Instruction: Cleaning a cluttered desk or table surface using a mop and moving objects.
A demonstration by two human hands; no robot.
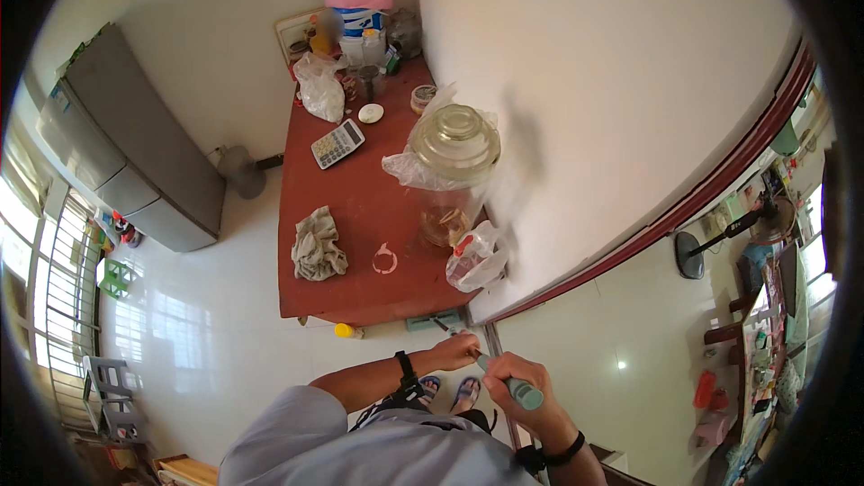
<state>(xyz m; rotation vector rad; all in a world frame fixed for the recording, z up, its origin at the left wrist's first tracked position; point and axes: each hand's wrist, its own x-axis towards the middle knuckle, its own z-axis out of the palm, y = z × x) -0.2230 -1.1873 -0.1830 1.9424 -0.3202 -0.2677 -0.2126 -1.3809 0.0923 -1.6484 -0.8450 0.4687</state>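
Note:
Both my hands are on a long-handled floor tool, perhaps a mop or broom. My right hand (pixel 523 385) grips the pale green end of its handle (pixel 525 395), close to my body. Farther down the pole, my left hand (pixel 457 350) is closed around it. The tool's flat green head (pixel 432 320) lies low beside the near end of a red table (pixel 351 297), partly hidden by the table edge. A yellow-capped container (pixel 345 331) is to the left of the head, near the table's base.
On the table are a crumpled cloth (pixel 319 245), a calculator (pixel 338 144), a large lidded glass jar (pixel 455 142) and plastic bags (pixel 478 258). A wall (pixel 607 115) and doorway threshold (pixel 491 334) are at right. A refrigerator (pixel 155 148) stands left; my feet (pixel 466 391) are on tiles.

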